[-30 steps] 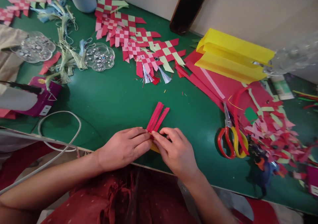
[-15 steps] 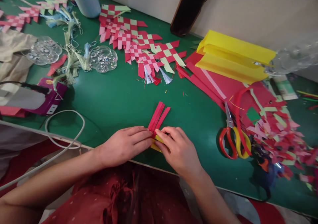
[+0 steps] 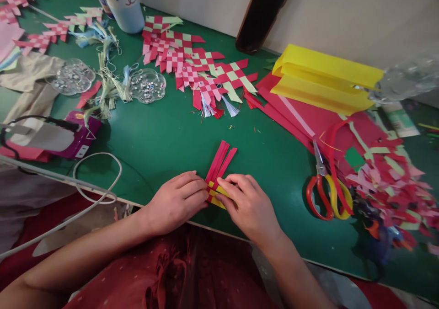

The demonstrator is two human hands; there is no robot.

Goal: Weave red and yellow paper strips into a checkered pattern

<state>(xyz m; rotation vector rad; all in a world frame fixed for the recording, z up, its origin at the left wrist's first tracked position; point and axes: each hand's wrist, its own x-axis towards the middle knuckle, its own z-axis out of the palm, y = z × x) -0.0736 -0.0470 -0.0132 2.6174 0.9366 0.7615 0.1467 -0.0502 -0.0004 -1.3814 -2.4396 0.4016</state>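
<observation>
Red paper strips (image 3: 219, 160) are woven with yellow paper strips (image 3: 216, 202) at the front edge of the green table, their red ends pointing away from me. My left hand (image 3: 180, 200) lies against the left side of the weave, fingers together, fingertips on its edge. With thumb and forefinger, my right hand (image 3: 245, 204) pinches the yellow strips on the right side. Both hands partly cover the piece.
Finished woven paper fish (image 3: 206, 60) lie in a row at the back. Scissors (image 3: 320, 185) rest to the right beside paper scraps (image 3: 391, 185). Folded yellow paper (image 3: 325, 80) stands behind. Left are bead dishes (image 3: 148, 86), tassels (image 3: 106, 82) and a looped white cable (image 3: 118, 162).
My left fingers have drawn back slightly to the left, so more of the red and yellow checks shows. The view has shifted a little; my right hand keeps its pinch.
</observation>
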